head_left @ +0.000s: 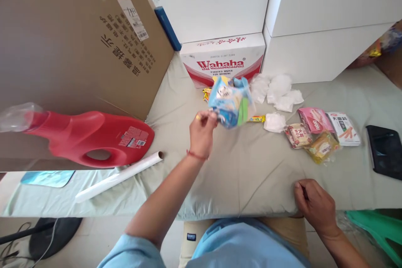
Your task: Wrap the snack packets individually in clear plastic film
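Observation:
A blue snack packet (228, 102), slightly blurred, is pinched at its lower left corner by my left hand (202, 132). It is held over the cloth-covered table, in front of the Wahaba-style water carton (221, 65). Behind and beside it lie small yellow-wrapped snacks (258, 119), partly hidden. My right hand (315, 204) rests as a loose fist at the table's front edge; whether anything is inside it I cannot make out. Beyond that hand sit a pink box (315, 120), a white box (344, 129), a red-and-cream packet (299, 135) and a yellow packet (322, 147).
Several white packets (279, 88) lie near the white cabinet (326, 54). At left, a red detergent bottle (103, 132) lies on its side by a white roll (119, 177), before a large cardboard box (78, 37). A black phone (385, 150) is at far right.

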Tool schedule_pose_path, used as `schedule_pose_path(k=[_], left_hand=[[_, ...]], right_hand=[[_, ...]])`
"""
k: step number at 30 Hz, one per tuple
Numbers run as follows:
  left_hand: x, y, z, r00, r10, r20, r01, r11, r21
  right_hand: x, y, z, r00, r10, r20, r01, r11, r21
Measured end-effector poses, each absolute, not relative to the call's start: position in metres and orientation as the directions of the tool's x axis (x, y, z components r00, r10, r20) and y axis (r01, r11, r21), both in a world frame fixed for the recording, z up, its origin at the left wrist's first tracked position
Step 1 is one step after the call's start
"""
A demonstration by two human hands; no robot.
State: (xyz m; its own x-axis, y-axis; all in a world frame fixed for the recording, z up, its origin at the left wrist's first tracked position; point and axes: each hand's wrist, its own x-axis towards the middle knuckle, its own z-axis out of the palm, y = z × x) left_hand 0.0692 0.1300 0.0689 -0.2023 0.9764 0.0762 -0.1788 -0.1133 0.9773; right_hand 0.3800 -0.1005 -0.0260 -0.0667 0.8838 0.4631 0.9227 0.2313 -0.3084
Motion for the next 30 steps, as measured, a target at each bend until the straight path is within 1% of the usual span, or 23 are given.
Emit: schedule_pose_path(k=[1,2,3,4,6,12,19,22,24,26,28,30], left_hand=[[0.076,0.152,0.069,-0.174,0.979,-0.106,-0.379,0.033,0.925],[0.082,0.173,0.069,-0.122,0.944,-0.307,-0.543,0.196,0.816],[0.087,0.190,0.067,-0.073,0.863,-0.499,-0.654,0.336,0.678],[0.092,0.204,0.064,-0.064,0.828,-0.556,-0.675,0.374,0.635],[0.099,0.218,0.055,-0.045,0.785,-0.617,-0.701,0.416,0.580],[0.100,0.199,0.035,-0.008,0.781,-0.624,-0.729,0.423,0.539],[0.087,0.178,0.060,0.087,0.845,-0.528,-0.782,0.387,0.490],[0.081,0.161,0.066,0.127,0.864,-0.487,-0.802,0.379,0.462],[0.080,0.142,0.063,0.175,0.870,-0.460,-0.791,0.403,0.461],[0.080,0.117,0.054,0.244,0.864,-0.441,-0.750,0.456,0.479],[0.084,0.087,0.042,0.359,0.816,-0.453,-0.694,0.558,0.455],[0.091,0.057,0.029,0.479,0.764,-0.432,-0.642,0.641,0.421]], right_hand=[[0.380,-0.101,-0.025,-0.064,0.882,0.466,0.921,0.232,-0.313],[0.380,-0.101,-0.025,-0.062,0.881,0.468,0.919,0.233,-0.318],[0.379,-0.101,-0.024,-0.058,0.881,0.470,0.917,0.233,-0.324],[0.379,-0.101,-0.023,-0.053,0.881,0.470,0.915,0.232,-0.331],[0.379,-0.100,-0.022,-0.048,0.882,0.470,0.910,0.232,-0.342],[0.380,-0.100,-0.025,-0.049,0.869,0.493,0.910,0.243,-0.337],[0.379,-0.100,-0.027,-0.049,0.869,0.493,0.911,0.241,-0.335],[0.378,-0.100,-0.025,-0.022,0.873,0.487,0.904,0.225,-0.363],[0.377,-0.100,-0.023,0.021,0.892,0.452,0.877,0.201,-0.437],[0.377,-0.100,-0.018,0.103,0.927,0.362,0.803,0.137,-0.579],[0.376,-0.101,-0.009,0.207,0.955,0.210,0.646,0.027,-0.762],[0.369,-0.102,0.004,0.233,0.971,0.051,0.391,-0.045,-0.919]])
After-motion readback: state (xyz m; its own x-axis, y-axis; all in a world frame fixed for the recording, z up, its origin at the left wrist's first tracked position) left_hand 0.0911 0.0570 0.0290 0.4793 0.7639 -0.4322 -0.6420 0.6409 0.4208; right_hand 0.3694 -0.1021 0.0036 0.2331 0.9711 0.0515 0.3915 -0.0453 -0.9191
